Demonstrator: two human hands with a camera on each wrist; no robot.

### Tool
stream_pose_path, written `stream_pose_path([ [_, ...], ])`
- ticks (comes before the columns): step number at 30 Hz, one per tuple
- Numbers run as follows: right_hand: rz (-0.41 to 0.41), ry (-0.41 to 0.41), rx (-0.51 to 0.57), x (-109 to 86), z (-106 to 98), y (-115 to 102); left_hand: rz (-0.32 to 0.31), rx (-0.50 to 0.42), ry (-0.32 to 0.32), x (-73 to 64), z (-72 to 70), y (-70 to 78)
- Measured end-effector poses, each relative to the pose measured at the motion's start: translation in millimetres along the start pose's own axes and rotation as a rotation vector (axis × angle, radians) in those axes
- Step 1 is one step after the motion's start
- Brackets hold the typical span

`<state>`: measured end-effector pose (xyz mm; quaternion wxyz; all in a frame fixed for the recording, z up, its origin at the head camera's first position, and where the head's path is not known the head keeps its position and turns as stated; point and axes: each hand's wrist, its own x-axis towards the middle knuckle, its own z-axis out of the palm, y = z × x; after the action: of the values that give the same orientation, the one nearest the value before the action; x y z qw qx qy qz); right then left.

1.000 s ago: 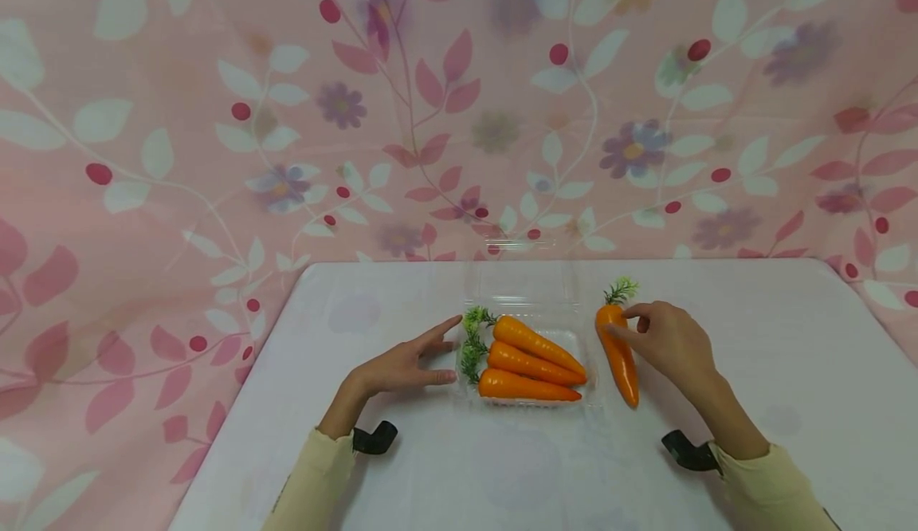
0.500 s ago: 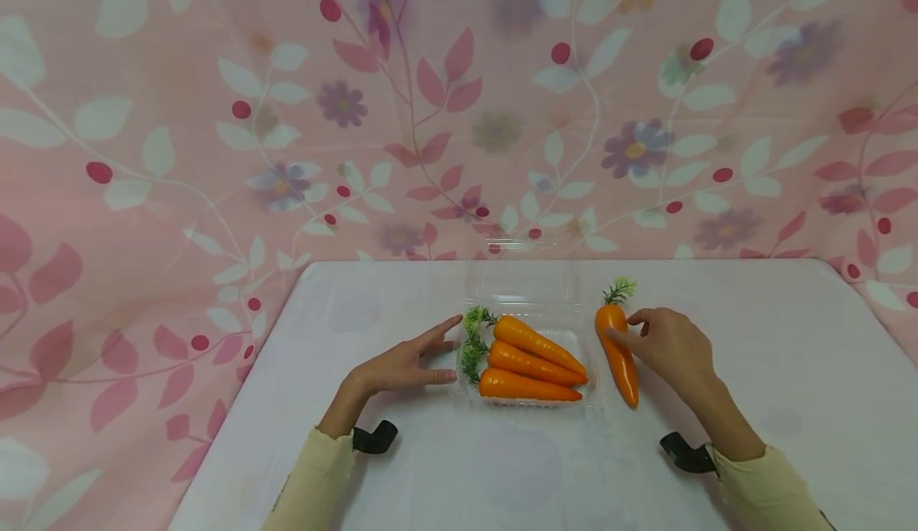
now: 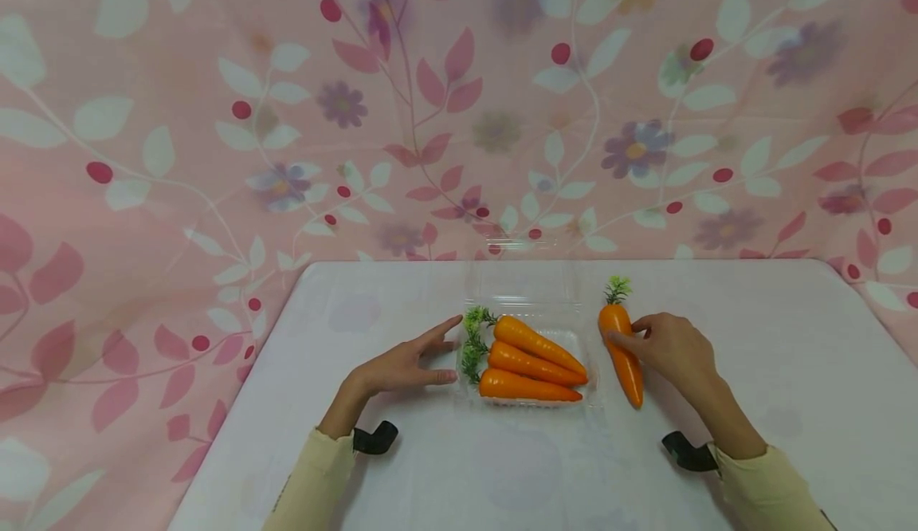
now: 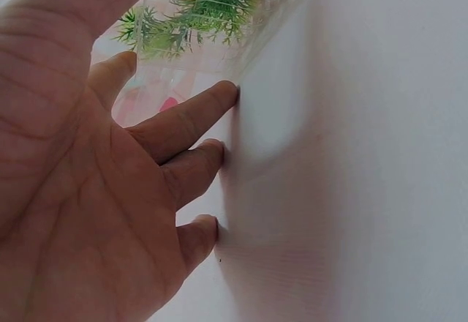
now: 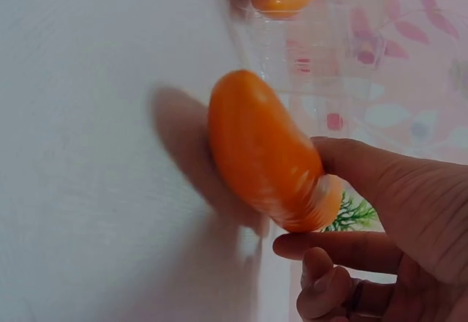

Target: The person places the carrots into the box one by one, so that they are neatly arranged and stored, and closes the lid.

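Observation:
My right hand [image 3: 674, 349] pinches an orange toy carrot [image 3: 628, 373] between thumb and fingers, just right of the clear plastic box. The carrot's green top points away from me and its tip toward me. In the right wrist view, the thumb and a finger lie on either side of the carrot [image 5: 256, 146]. Three more carrots [image 3: 529, 361] lie side by side in the clear box [image 3: 594, 400], leafy tops to the left. My left hand [image 3: 403, 369] is spread at the box's left side, and its lower fingertips [image 4: 227, 94] meet the tabletop in the left wrist view.
The box's clear lid [image 3: 523, 281] stands open behind it, toward the back edge of the white table [image 3: 387, 483]. A pink floral cloth [image 3: 459, 116] hangs behind the table. Black wrist mounts [image 3: 375, 438] stick out from both sleeves.
The right hand has shifted slightly toward me along the carrot. The carrot has moved a little to the right, its leafy top turned slightly left. The left hand has stayed still.

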<state>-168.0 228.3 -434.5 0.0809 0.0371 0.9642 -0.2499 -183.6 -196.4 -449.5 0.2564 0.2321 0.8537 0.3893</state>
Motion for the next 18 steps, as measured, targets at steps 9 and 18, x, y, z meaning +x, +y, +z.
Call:
stream_pose_path([
  [9, -0.006, -0.043, 0.009, 3.3, 2.6, 3.4, -0.001, -0.017, -0.005, -2.1, 0.0, 0.1],
  [18, 0.003, -0.052, 0.012, 4.3, 4.5, 4.6, -0.001, -0.011, -0.008, -0.7, -0.8, 1.2],
])
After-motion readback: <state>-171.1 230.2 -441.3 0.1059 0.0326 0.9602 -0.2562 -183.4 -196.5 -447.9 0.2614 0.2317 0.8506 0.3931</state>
